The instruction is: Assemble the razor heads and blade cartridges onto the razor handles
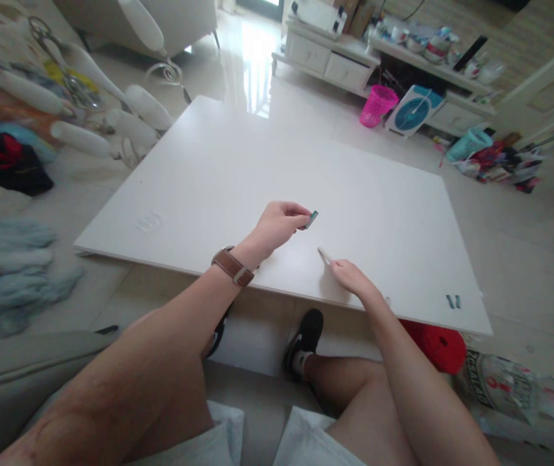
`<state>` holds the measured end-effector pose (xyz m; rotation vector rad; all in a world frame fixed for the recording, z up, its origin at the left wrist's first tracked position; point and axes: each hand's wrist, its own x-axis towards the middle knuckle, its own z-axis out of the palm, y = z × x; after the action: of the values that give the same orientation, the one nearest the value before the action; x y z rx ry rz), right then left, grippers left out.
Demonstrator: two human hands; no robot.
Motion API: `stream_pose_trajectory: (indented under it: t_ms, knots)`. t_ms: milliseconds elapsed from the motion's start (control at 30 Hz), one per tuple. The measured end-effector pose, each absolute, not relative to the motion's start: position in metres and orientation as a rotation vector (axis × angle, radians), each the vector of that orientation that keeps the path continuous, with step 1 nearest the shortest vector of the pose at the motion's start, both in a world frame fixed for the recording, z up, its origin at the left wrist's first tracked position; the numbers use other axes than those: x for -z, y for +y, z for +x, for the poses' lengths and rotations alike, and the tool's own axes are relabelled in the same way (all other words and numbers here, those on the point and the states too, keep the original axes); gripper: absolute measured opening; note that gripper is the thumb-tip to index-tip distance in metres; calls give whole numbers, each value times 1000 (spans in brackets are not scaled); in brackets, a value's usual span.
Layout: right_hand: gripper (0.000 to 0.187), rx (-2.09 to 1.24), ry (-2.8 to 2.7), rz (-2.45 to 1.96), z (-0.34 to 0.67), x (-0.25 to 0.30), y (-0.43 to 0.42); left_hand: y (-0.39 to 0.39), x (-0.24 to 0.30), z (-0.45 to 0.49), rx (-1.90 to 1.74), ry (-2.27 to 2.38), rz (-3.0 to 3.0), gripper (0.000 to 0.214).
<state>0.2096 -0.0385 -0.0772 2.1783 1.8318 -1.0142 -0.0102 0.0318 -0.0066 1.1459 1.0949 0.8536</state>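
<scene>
My left hand is above the middle of a white table, its thumb and fingers pinched on a small green circuit board, which is tilted. Lower and to the right, my right hand is closed on a thin, pale stick-like tool. The tool's tip points up and left towards the board, apart from it; its exact kind is too blurred to tell. Two small dark green pieces lie side by side near the table's right corner. Some clear plastic pieces rest on the left part of the table.
The white tabletop spreads in front of my knees. A red stool and a printed bag stand below its right edge. Beyond are a pink basket, a blue fan and a cabinet. A lamp lies left.
</scene>
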Motion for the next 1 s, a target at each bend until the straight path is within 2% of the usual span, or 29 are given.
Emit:
stream_pose_trajectory:
  t_ms: [67,133,200,267,433,533,667,767,900,1000]
  knots:
    - [37,1233,1871,1941,175,79,-59,32,6,-10,-852,1095,1142,8]
    - [33,1560,1867,1382,142,75,-76,32,5,-10,-848,1089,1133,8]
    - [37,1659,1874,1240,127,66,-84,32,3,-10,-851,1082,1127,8]
    - [42,1770,1909,1317,132,57,-78,31,2,-10,-862,1078,1124,8]
    - [53,2440,1660,1514,179,55,-53,33,3,-13,-888,1084,1096,7]
    - [51,2613,1565,1520,188,57,-54,34,6,-14,-905,1092,1068,8]
    - [57,2509,1679,1560,182,48,-63,36,7,-11,-939,1091,1050,9]
    - [62,2253,1904,1636,178,41,-65,35,8,-9,-940,1104,1042,9]
    - [50,1895,2131,1774,175,41,-63,35,9,-8,-932,1107,1042,8]
    - [51,1602,2289,1764,168,45,-65,34,10,-6,-925,1110,1050,7]
